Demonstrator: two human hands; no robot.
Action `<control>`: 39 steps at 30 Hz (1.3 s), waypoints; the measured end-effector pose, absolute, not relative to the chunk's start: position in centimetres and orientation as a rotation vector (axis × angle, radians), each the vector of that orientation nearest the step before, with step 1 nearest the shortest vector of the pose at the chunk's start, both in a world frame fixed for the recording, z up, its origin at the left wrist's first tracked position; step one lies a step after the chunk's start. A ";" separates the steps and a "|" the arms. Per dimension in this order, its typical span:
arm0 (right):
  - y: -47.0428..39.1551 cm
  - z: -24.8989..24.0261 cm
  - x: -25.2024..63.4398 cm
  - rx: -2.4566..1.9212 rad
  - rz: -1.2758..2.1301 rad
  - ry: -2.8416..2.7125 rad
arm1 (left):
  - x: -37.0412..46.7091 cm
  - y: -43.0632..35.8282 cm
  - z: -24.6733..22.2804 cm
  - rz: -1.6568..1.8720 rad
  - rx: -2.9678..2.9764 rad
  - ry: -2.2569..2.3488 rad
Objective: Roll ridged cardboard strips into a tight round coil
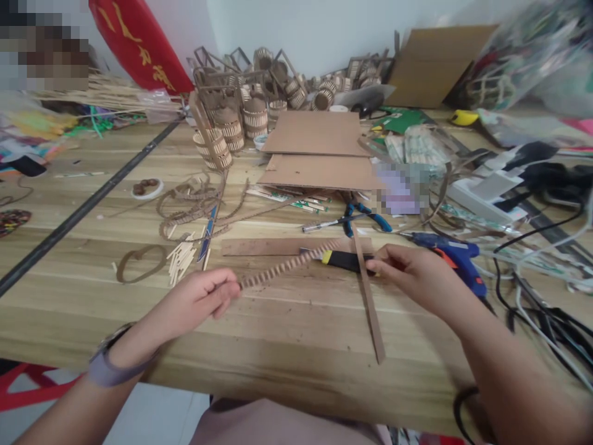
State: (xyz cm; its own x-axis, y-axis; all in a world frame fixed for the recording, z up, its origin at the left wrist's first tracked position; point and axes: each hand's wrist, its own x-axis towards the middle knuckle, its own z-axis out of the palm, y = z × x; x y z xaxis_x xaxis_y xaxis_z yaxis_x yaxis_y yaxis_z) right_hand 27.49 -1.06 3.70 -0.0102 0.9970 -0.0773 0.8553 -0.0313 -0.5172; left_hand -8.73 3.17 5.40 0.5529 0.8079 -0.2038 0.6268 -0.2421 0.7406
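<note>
Corrugated cardboard strip (282,269) hangs above the wooden table (287,346), pinched at its near end by the left hand (199,303). The right hand (412,278) grips a knife (345,261) beside the strip's far end. Bare tabletop lies between the hands and the near edge.

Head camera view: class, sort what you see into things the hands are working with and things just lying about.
In use:
left hand pinching the ribbed cardboard strip
right hand gripping the utility knife

Lying about:
glue gun
pliers
pen
flat cardboard sheets
small sticks
</note>
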 end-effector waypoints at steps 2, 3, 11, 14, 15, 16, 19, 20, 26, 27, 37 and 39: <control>-0.9 3.3 26.8 -2.207 0.519 -1.899 | -8.2 3.3 5.0 0.415 1.957 1.257; -0.9 3.3 26.5 -2.284 0.519 -1.895 | -7.8 3.5 4.8 0.441 1.981 1.302; -1.7 4.6 26.5 -1.833 1.300 -1.528 | -4.0 3.3 4.8 0.853 2.368 1.453; -1.8 5.2 25.0 -1.543 1.551 -1.297 | -1.6 1.8 4.7 0.434 1.932 1.072; -1.7 5.4 24.4 -1.480 1.573 -1.274 | -0.7 1.4 4.5 0.328 1.746 0.935; -1.6 5.5 23.8 -1.432 1.576 -1.260 | 0.0 1.0 4.1 0.260 1.570 0.829; -0.9 5.5 22.6 -1.351 1.529 -1.245 | 1.5 0.7 2.9 0.200 1.217 0.571; -0.7 5.3 22.4 -1.335 1.507 -1.245 | 1.8 0.8 2.6 0.208 1.120 0.560; 0.1 3.9 21.6 -1.322 1.327 -1.196 | 1.7 2.0 2.3 0.264 0.787 0.587; 0.0 3.6 21.4 -1.352 1.246 -1.217 | 1.7 2.2 2.3 0.318 0.763 0.598; -2.2 1.9 19.2 -1.185 0.591 -1.887 | 1.6 3.2 1.2 0.718 0.678 0.732; -2.3 1.8 19.1 -1.165 0.537 -1.915 | 1.6 3.1 1.3 0.709 0.668 0.737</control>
State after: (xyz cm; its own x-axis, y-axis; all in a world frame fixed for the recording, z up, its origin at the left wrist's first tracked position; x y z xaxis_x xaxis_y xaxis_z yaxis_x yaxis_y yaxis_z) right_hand 19.11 -2.29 1.82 -0.2431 0.8742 0.4203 0.5282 0.4827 -0.6985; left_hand 1.65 3.11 1.26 0.5388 0.7623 -0.3587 -0.3283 0.5821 0.7439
